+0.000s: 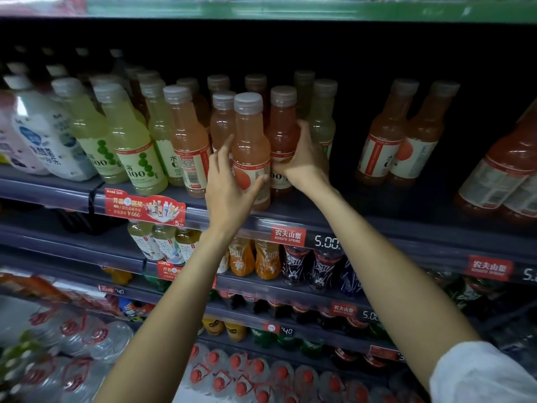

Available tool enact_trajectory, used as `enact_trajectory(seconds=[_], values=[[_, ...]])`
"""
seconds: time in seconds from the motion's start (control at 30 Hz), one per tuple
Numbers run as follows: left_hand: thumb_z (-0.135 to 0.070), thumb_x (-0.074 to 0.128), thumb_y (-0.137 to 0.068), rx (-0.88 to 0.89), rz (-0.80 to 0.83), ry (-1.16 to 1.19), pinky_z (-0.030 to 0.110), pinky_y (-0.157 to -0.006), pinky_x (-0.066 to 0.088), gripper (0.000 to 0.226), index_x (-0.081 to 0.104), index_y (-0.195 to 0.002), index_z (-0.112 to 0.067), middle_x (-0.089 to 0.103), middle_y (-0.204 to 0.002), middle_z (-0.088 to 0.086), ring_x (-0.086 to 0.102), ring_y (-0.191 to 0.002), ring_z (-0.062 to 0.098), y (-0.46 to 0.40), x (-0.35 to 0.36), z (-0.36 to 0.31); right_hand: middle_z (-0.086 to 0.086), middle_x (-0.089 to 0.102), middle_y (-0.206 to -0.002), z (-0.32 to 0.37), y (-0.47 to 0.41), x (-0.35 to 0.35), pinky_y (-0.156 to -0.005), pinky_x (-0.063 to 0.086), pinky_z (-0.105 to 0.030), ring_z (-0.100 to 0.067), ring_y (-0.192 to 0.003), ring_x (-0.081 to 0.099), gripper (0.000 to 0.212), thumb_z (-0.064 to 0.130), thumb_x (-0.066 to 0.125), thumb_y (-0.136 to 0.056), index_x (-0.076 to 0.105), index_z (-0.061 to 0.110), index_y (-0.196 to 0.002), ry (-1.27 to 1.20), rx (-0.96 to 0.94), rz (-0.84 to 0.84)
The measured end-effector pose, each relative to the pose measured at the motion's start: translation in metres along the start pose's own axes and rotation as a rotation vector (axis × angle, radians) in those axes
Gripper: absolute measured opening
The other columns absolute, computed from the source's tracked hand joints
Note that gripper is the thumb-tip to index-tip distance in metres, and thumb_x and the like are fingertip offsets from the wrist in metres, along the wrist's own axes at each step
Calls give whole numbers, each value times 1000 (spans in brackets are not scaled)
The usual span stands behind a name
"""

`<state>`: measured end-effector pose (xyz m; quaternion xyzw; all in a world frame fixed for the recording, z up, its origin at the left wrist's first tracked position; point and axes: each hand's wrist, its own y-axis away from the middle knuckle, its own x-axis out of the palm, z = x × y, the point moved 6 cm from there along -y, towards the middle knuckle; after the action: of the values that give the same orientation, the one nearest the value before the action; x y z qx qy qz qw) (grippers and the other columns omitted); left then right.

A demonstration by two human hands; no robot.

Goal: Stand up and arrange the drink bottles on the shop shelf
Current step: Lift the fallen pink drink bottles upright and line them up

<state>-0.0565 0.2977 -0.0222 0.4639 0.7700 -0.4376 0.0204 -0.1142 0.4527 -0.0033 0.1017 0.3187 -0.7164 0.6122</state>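
Left hand (229, 181) cups the orange bottle (251, 149) – right hand (302, 158) grips the red bottle (283, 126).

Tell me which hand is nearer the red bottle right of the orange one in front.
Right. The right hand wraps round the red bottle, holding its lower body. The left hand is on the orange bottle beside it, not touching the red one.

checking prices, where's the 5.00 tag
In the head view, the 5.00 price tag sits on the front edge of the shelf, just right of the red brand label and below the right hand.
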Motion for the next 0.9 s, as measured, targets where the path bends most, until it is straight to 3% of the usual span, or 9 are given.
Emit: enact_trajectory(seconds=[0.13,0.27,0.4,0.5,0.6,0.67,0.77,0.9], values=[[-39,76,-79,11,-13,-9,21,-84,38,85,32,-146,-13,43,-138,7,45,-121,12,1,1,0,-5,56,-127,-6,30,-18,-86,50,-36,-24,-111,59,87,34,84,-65,33,18,-134,-15,-35,-186],[-34,73,-82,-17,-122,-48,24,-87,39,80,31,-145,-8,41,-139,16,40,-128,24,11,1,-6,-1,56,-125,-22,61,-53,-93,45,-28,-17,-113,56,87,24,86,-61,36,17,-132,-124,15,-330],[-14,67,-86,249,-314,69,25,-102,36,51,47,-130,2,50,-128,21,42,-122,24,32,2,-45,1,58,-121,-42,75,-102,-94,46,-30,-15,-109,58,84,25,83,-63,35,21,-132,-118,54,-379],[-6,65,-84,415,-112,178,24,-99,38,41,54,-123,-2,56,-118,18,49,-113,24,36,36,-83,-1,63,-116,-59,70,-135,-91,50,-37,-20,-105,62,81,30,81,-63,36,22,-131,25,94,-405],[-17,69,-82,290,293,224,29,-94,42,60,44,-136,-12,50,-129,13,50,-116,24,31,101,-106,0,62,-121,-76,60,-160,-89,49,-36,-24,-108,61,80,30,80,-65,37,22,-131,158,147,-389],[-20,73,-80,193,478,280,30,-97,42,75,35,-143,-10,43,-138,13,50,-122,26,29,139,-113,1,59,-125,-86,54,-169,-89,49,-38,-24,-111,59,82,32,80,-65,36,24,-133,229,162,-368],[-23,74,-82,59,648,360,33,-102,41,81,27,-148,-16,38,-144,12,47,-127,26,25,177,-119,1,56,-128,-97,47,-176,-89,48,-40,-23,-113,57,84,33,81,-64,35,24,-134,275,157,-370],[-17,68,-85,56,703,413,38,-102,44,71,32,-146,-22,49,-139,7,53,-121,21,24,200,-126,1,54,-129,-106,38,-181,-90,48,-41,-22,-113,57,84,39,80,-67,34,27,-135,296,159,-396]])
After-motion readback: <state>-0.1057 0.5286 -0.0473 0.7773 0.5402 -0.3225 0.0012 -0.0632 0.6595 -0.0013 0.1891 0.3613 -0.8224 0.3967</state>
